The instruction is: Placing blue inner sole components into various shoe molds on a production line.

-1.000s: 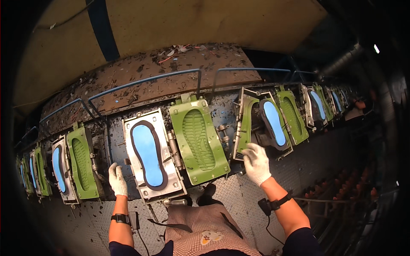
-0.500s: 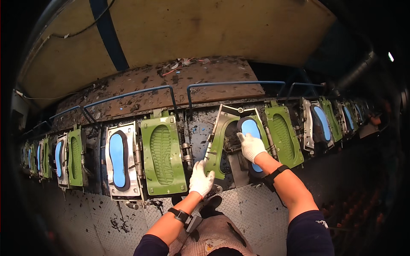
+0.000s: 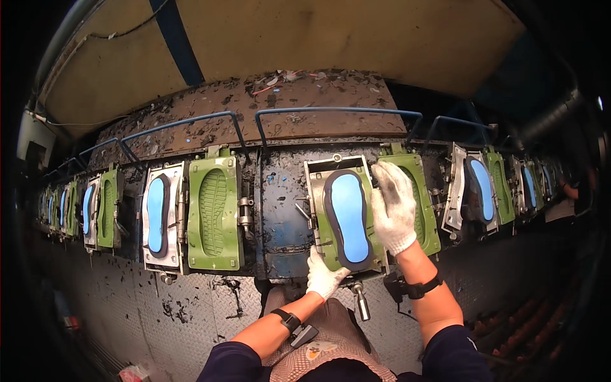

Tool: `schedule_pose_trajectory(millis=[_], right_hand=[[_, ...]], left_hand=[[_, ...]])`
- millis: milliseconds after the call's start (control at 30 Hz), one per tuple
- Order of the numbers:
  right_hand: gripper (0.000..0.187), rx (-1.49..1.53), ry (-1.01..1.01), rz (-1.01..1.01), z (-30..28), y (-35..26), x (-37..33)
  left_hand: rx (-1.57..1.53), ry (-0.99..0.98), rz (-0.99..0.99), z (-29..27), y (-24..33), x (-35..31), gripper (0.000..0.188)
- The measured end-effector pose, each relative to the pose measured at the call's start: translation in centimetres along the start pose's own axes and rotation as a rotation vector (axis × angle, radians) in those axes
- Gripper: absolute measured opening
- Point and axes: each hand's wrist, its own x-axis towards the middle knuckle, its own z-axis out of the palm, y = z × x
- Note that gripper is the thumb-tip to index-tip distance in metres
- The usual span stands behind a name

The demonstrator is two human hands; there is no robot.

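A sole mould lies open in front of me. Its green middle frame (image 3: 323, 228) surrounds a dark sole with a bright blue top (image 3: 349, 213). At the frame's lower left corner, my left hand (image 3: 324, 275), in a white glove, holds the edge, fingers along the side and thumb below. My right hand (image 3: 393, 207), gloved too, lies along the frame's right side with its fingers stretched out. It partly hides the green mould half with a tread pattern (image 3: 425, 210) behind it. A metal handle (image 3: 361, 302) sticks out below the frame.
Left stands another mould with a blue-topped sole (image 3: 156, 213) and a green tread half (image 3: 214, 213). More moulds run along both sides, including a blue-topped sole (image 3: 482, 190) at right. Blue rails (image 3: 337, 109) stand behind; dark scraps litter the brown board (image 3: 305, 99).
The tilted green frame now lies flat around the sole. My right hand has moved off the sole to the frame's right side. The view has shifted, and my left hand stays at the lower corner.
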Motion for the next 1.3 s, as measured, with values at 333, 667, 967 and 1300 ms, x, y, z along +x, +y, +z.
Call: schedule_pose_trajectory(millis=[333,667,967,1300], right_hand=[[0.042,0.779,-0.284,0.726,5.8,4.1,-17.2],[0.026,0.240,-0.432,0.294,4.0,5.7,-15.7],[0.036,-0.315,-0.210,0.205,13.4,7.9,-3.3],[0.044,0.000,-0.194,0.495,10.3,7.8,-6.2]], left_hand=[[0.156,0.158,1.152,1.7,0.3,3.8,0.056],[0.112,0.164,0.911,1.9,2.1,2.3,0.023],[0.360,0.157,1.138,2.4,1.8,2.8,0.035],[0.587,-0.296,1.338,-0.8,7.3,5.4,0.040]])
